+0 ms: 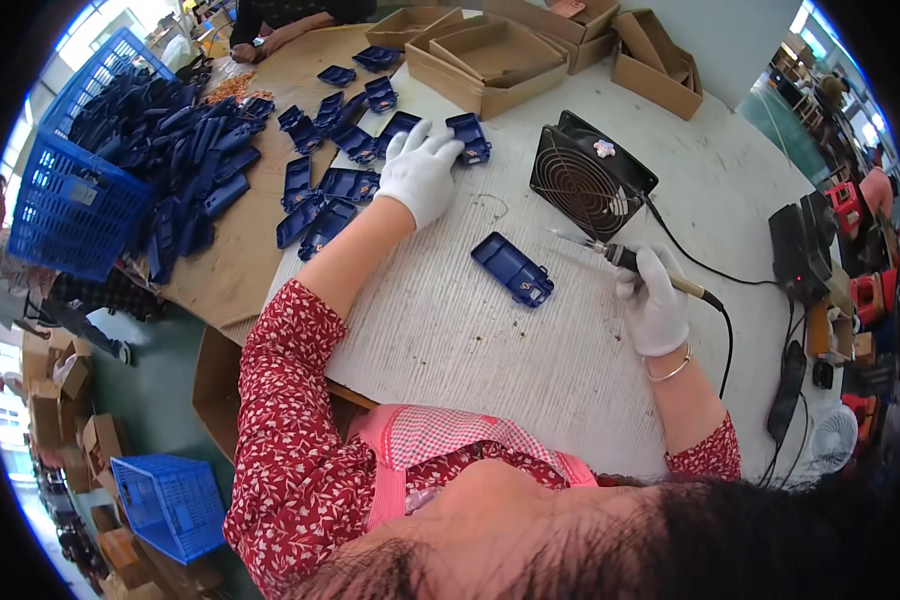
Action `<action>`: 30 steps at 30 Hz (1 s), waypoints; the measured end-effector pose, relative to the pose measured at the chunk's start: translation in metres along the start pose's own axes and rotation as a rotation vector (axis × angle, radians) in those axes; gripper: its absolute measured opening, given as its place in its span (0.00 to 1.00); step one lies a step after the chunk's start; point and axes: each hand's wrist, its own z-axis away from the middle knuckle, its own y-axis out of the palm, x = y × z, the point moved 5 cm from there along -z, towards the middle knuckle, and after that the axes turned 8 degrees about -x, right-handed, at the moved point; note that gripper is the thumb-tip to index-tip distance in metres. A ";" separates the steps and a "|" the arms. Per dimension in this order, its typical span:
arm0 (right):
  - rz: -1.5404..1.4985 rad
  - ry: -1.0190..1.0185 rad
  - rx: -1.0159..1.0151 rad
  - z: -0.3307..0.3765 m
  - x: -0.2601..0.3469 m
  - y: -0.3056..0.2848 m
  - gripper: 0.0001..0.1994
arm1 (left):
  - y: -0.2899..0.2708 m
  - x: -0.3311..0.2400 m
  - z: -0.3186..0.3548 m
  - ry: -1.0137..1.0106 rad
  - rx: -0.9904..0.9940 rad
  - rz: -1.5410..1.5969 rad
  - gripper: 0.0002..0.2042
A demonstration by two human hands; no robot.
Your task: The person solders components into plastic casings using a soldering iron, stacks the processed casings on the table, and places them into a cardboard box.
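Note:
My left hand, in a white glove, reaches out over several blue plastic casings. Its fingers are stretched out and apart, between one casing at their right and another partly under them. Whether the fingertips touch either one I cannot tell. In my right hand, also gloved, a soldering iron is gripped like a pen, its tip pointing left. Between my hands a single blue casing lies hollow side up on the white tabletop, with small coppery bits at its near end.
A black fan with a round grille stands beyond the iron. Cardboard trays line the back. At left, a blue crate lies tipped beside a heap of blue parts. The iron's cord trails near a black power unit. Another person's arm rests at the far edge.

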 end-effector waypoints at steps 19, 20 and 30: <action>0.027 -0.028 0.028 0.000 -0.002 -0.002 0.09 | -0.020 -0.056 0.027 0.262 0.217 0.540 0.08; 0.025 -0.013 0.027 -0.001 -0.002 -0.001 0.08 | -0.020 -0.057 0.027 0.252 0.224 0.563 0.08; 0.098 -0.049 0.015 0.002 0.001 0.000 0.07 | -0.025 -0.065 0.030 0.345 0.155 0.698 0.08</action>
